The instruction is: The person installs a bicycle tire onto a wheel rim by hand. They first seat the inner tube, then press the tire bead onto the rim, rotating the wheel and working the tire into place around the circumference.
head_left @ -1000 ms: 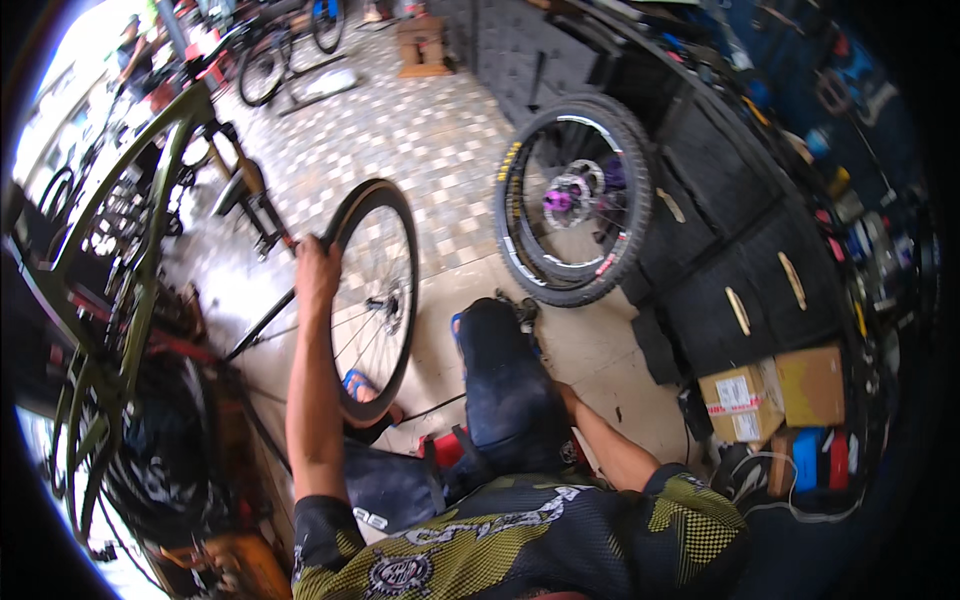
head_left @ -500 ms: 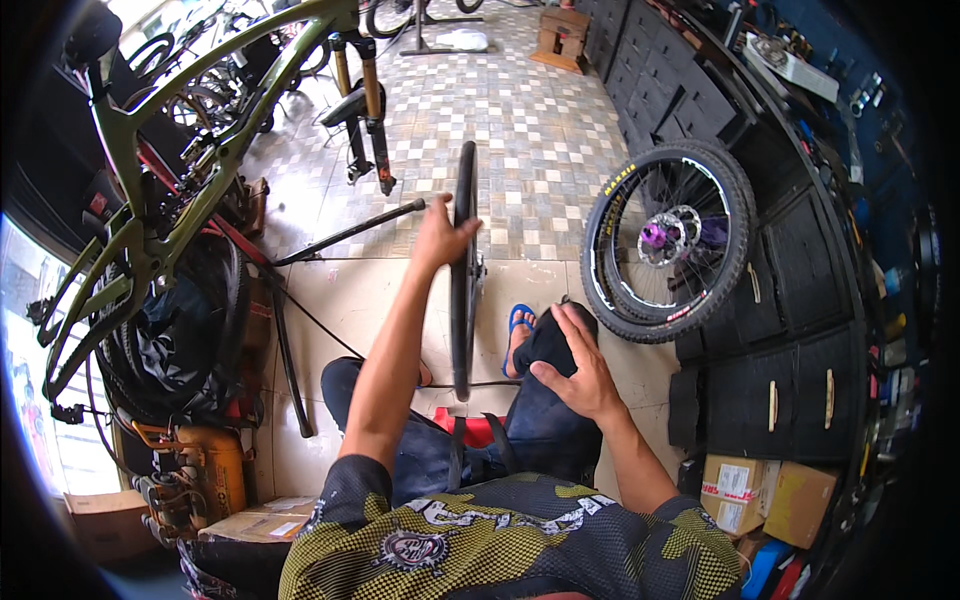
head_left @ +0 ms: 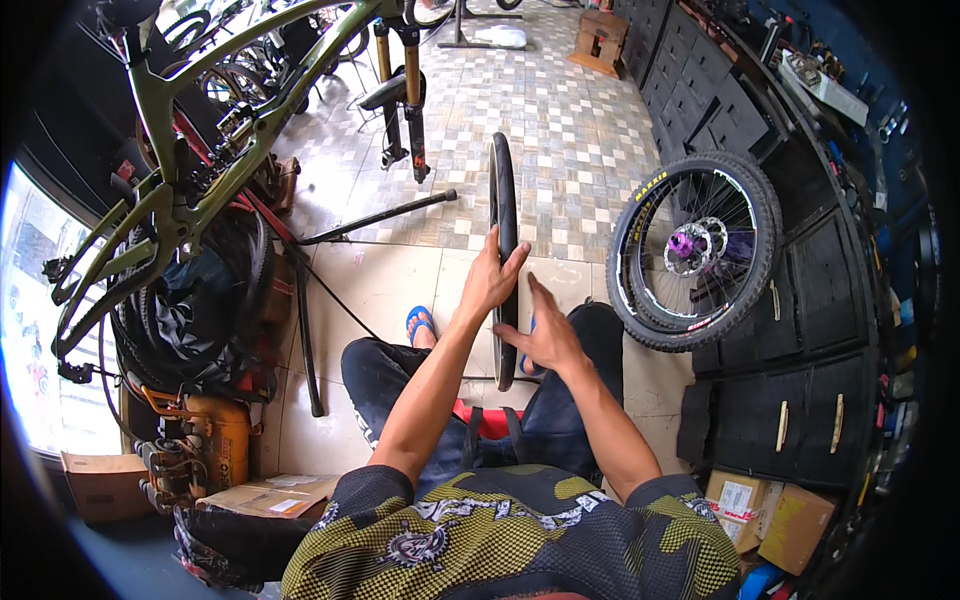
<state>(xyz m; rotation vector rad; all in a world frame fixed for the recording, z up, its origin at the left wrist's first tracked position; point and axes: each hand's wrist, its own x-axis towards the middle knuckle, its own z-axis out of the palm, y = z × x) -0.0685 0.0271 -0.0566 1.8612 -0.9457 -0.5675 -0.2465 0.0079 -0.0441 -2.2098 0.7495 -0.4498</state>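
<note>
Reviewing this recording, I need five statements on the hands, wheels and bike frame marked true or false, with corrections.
1. Left hand and right hand are both at the slim wheel. True.
2. The slim wheel lies flat. False: it stands upright, seen nearly edge-on.
3. The green frame is left of the slim wheel. True.
4. A wheel sits in the fork. False: the fork has none.
5. The purple-hubbed wheels are at the person's right. True.
</note>
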